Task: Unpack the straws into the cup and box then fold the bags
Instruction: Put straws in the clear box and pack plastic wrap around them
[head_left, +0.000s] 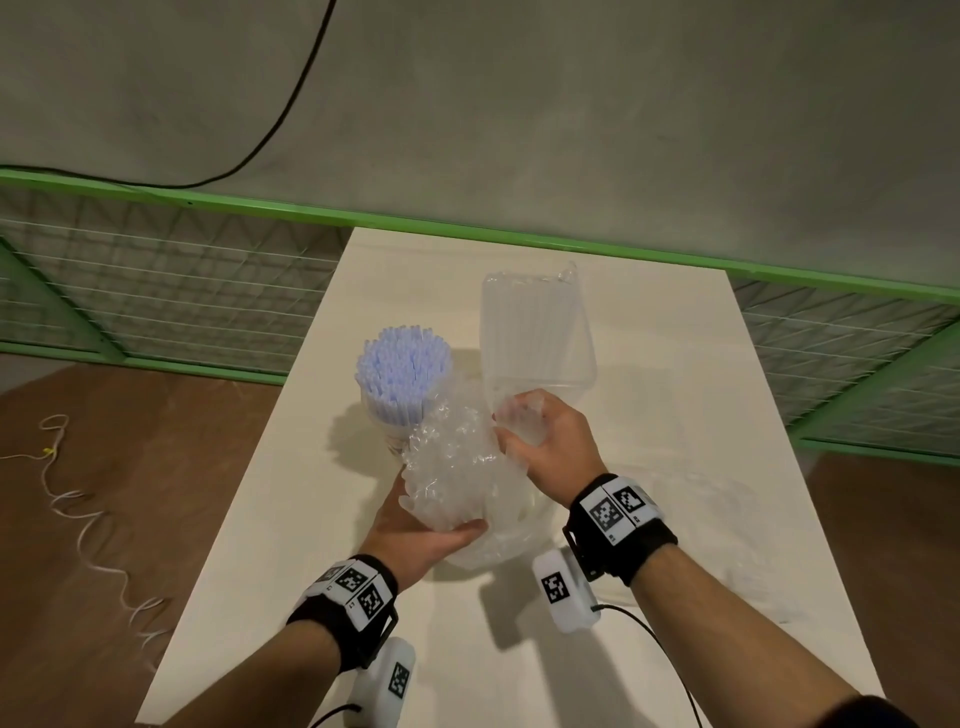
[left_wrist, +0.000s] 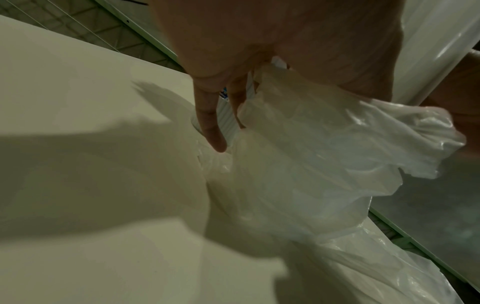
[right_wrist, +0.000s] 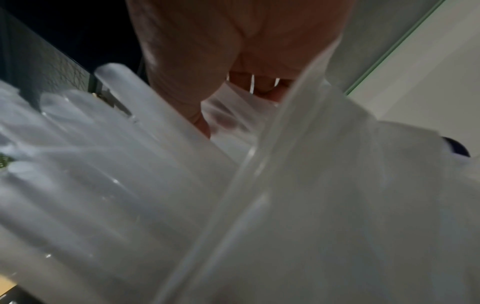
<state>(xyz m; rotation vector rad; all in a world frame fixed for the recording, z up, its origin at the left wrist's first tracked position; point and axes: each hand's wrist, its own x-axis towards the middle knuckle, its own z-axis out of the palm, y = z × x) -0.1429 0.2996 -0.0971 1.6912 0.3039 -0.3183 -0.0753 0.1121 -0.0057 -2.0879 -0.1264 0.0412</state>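
Observation:
A crumpled clear plastic bag hangs over the middle of the white table. My left hand grips its lower end from below, thumb on the near side. My right hand curls round a bunch of thick clear straws at the bag's upper end, right at the near rim of the clear box. More clear straws lie in that box. A cup packed with upright pale blue straws stands left of the box, touching the bag. In the left wrist view the bag spills from my left hand.
A flat, near-invisible clear bag lies on the table to the right of my right forearm. A green-framed wire fence runs behind the table. A white cord trails on the brown floor at the left.

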